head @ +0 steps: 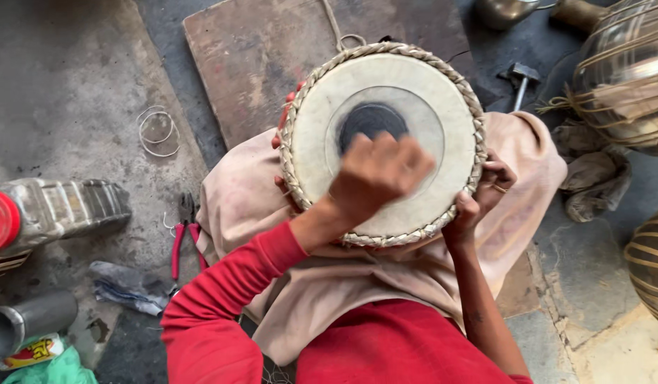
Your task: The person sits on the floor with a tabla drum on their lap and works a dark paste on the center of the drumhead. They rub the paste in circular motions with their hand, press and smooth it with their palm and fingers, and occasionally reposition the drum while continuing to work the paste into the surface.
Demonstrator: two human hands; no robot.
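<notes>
A round drum (407, 92) with a pale skin, a black centre spot and a braided rim lies tilted on my lap over a beige cloth (243, 199). My left hand (377, 174), on a red-sleeved arm, is a closed fist pressed on the skin just below the black spot; it is motion-blurred, and anything inside it is hidden. My right hand (482, 192), wearing a ring, grips the drum's right rim from the side. Fingertips or toes show at the drum's left rim; I cannot tell whose.
Red-handled pliers (183, 238), a crumpled rag (126, 288), a plastic bottle with a red cap (59, 210), a metal pipe (27, 320) and wire rings (157, 131) lie on the floor at left. A wooden board (250, 50) is behind. A hammer (521, 78) and strapped drum bodies (627, 78) stand at right.
</notes>
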